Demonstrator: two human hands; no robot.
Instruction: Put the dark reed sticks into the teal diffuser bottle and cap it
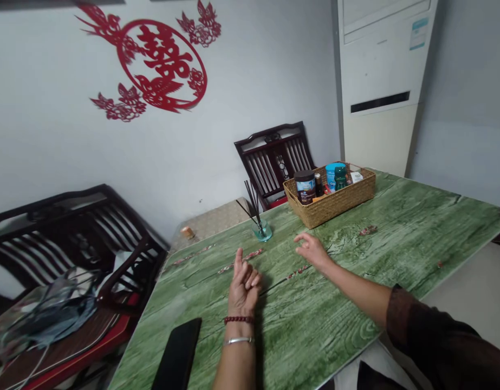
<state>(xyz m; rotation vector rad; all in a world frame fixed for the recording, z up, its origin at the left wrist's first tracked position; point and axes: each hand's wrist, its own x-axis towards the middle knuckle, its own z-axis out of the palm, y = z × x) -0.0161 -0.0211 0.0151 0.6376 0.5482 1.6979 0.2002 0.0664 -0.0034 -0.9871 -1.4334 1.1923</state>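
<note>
My left hand [244,284] is raised above the green wood-pattern tabletop [310,319], its fingers loosely bent and holding nothing. It wears a red bead bracelet [238,320] and a silver bangle [238,340]. A black phone [178,353] lies face down or dark near the table's front edge, below and left of that hand. My right hand [312,250] reaches out in a dark sleeve, fingers apart and empty, nearest a woven basket [331,199] of jars and bottles. A glass diffuser with black reeds [261,230] stands to its left.
Dark wooden chairs stand at the table's far side [274,162] and left [71,244], the left one holding a crumpled plastic bag [50,309]. A small cork-like object [187,232] lies on a beige mat beyond the table. A white floor-standing air conditioner [380,81] stands behind the far corner.
</note>
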